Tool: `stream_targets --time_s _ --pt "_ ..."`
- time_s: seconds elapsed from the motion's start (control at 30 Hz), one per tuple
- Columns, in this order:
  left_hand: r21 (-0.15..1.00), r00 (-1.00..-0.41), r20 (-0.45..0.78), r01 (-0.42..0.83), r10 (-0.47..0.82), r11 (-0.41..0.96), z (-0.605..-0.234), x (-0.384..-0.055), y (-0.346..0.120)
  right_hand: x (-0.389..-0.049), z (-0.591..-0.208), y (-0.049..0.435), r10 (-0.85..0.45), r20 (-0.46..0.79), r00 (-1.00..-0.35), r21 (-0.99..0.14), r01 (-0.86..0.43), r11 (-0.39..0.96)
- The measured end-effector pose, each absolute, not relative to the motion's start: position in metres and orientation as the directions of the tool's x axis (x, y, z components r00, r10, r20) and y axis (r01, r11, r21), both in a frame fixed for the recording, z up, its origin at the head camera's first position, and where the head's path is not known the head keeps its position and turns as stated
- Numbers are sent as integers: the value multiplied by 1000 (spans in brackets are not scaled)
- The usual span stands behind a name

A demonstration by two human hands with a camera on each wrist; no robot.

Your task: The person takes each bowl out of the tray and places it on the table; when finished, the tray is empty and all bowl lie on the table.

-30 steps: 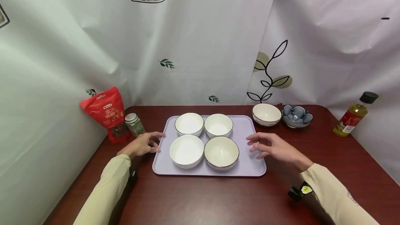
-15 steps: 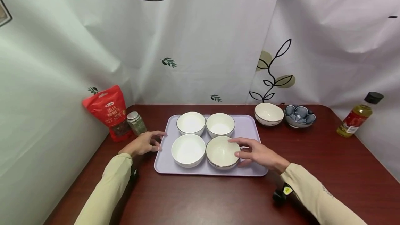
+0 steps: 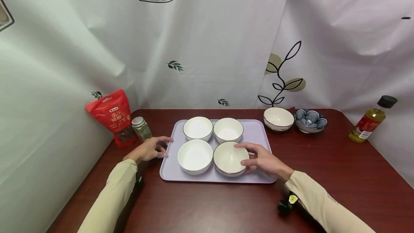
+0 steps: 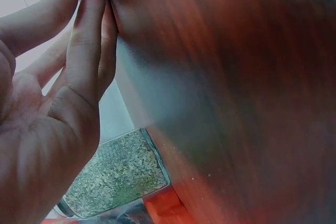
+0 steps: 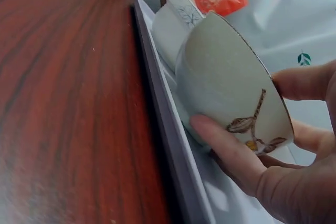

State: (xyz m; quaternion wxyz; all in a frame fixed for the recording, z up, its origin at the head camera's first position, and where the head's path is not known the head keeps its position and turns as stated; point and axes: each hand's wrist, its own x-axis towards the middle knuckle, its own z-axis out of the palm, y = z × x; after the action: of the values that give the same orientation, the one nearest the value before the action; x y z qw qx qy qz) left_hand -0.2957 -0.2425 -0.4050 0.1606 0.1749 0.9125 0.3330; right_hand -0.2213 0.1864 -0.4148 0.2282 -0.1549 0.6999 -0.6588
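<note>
Part of the bowl (image 3: 227,158) is hidden by the right hand (image 3: 266,160) gripping it; the left hand (image 3: 148,149) pinches the tray (image 3: 253,132).

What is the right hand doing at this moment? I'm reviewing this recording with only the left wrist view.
Observer: In the head view, the right hand has its grip on a round, cream, dark-rimmed bowl.

Operator: Is there another bowl beside it?

Observer: Yes, a round white bowl sits immediately to its left on a lavender rectangular tray.

Operator: And the gripped one, is its outer wall plain?

Observer: No, the right wrist view shows a brown leafy sprig on it.
</note>
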Motion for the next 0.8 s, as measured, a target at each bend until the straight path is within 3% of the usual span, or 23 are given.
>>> stream_targets --time_s 0.37,0.8 --pt "664 -885 -180 213 429 717 -408 -296 -242 -216 -418 190 -443 -143 -885 -989 140 39" --pt "649 -880 -166 241 444 721 -404 -296 -244 -206 -408 225 -396 -137 -908 -990 137 29"
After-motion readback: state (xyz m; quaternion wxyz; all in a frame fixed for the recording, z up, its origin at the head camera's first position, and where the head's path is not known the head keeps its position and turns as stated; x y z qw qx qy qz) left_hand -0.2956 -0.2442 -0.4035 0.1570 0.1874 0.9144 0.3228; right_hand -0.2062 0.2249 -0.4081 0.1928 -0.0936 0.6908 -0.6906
